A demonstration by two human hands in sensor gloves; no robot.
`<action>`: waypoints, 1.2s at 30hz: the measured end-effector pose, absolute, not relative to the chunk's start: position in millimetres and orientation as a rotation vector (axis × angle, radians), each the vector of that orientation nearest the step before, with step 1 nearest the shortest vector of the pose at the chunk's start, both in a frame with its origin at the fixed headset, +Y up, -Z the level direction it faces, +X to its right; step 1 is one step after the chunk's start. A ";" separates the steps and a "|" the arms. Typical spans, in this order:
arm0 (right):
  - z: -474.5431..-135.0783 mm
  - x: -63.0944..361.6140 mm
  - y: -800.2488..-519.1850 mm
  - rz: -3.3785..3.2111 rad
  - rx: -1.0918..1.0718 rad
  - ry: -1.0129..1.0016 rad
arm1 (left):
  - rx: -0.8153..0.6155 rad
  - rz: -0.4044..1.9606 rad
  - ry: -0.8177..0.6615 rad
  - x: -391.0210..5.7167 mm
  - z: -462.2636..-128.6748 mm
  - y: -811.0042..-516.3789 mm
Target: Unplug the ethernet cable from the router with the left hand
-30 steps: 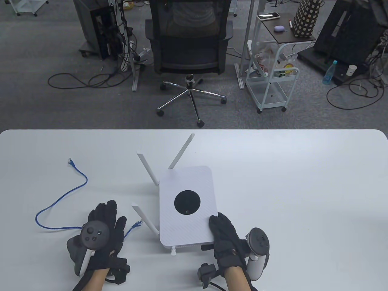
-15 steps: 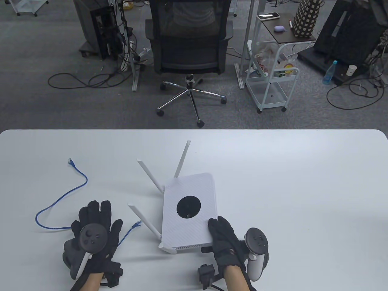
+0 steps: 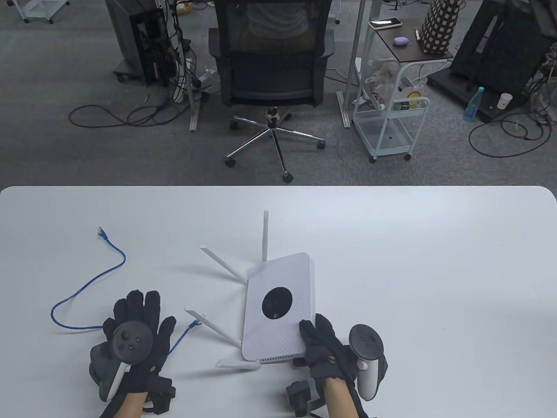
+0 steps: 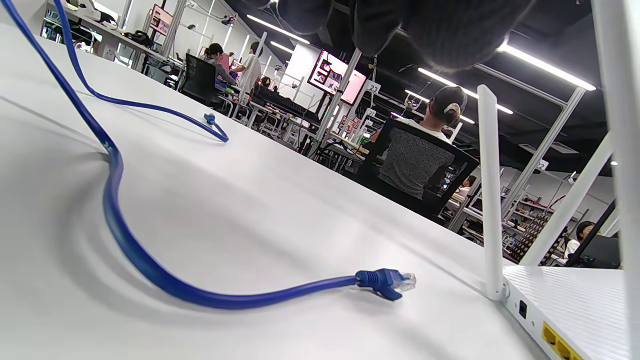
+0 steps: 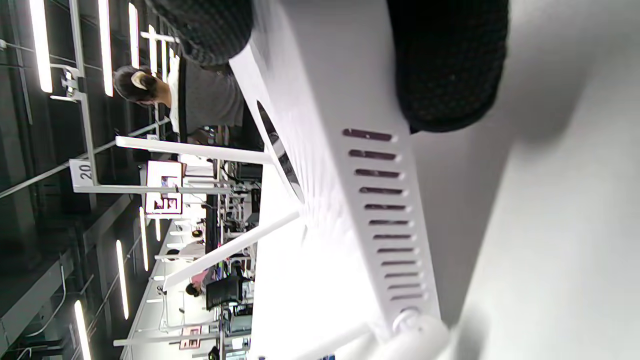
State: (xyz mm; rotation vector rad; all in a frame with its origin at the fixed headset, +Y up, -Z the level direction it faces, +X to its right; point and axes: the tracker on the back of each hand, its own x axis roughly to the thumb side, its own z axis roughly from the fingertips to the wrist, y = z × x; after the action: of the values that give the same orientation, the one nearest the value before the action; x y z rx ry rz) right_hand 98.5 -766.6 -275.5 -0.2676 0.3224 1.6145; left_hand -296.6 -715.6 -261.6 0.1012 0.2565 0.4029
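A white router (image 3: 278, 305) with a black disc on top and several antennas lies on the white table (image 3: 413, 261). My right hand (image 3: 324, 346) grips its near right corner; its fingers (image 5: 445, 65) clasp the router's vented edge (image 5: 385, 215). A blue ethernet cable (image 3: 87, 287) lies loose on the table, unplugged. Its near plug (image 3: 196, 322) lies left of the router and shows in the left wrist view (image 4: 387, 282) a little short of the router's port side (image 4: 555, 310). My left hand (image 3: 132, 331) lies flat with fingers spread, over the cable, holding nothing.
The cable's far plug (image 3: 101, 231) lies at the left of the table. An office chair (image 3: 272, 65) and a white cart (image 3: 391, 117) stand on the floor beyond the table's far edge.
My right hand has moved the router to the right and lowered it; its antennas swung round. My left hand drew back to the left and spread flat. The cable has stayed put.
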 end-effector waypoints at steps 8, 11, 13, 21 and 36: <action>-272.3 106.5 -754.8 1.847 -0.314 0.257 | 0.092 0.390 0.255 -296.1 -261.3 -716.8; -272.6 107.8 -755.3 1.858 -0.328 0.243 | 0.091 0.387 0.255 -295.9 -261.2 -717.0; -272.3 109.7 -753.2 1.887 -0.342 0.217 | 0.090 0.386 0.255 -295.8 -261.2 -717.2; -264.7 117.4 -723.7 1.993 -0.262 -0.009 | 0.083 0.387 0.254 -295.4 -261.3 -717.7; -268.2 151.0 -677.9 2.699 -0.011 -0.420 | 0.075 0.380 0.232 -291.7 -264.8 -718.9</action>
State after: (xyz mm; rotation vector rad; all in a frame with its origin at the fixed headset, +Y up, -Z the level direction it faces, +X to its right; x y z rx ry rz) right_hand 151.0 -677.9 -268.2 -0.0111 -0.4195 2.6988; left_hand -291.7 -718.9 -264.8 0.0753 0.2323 0.3800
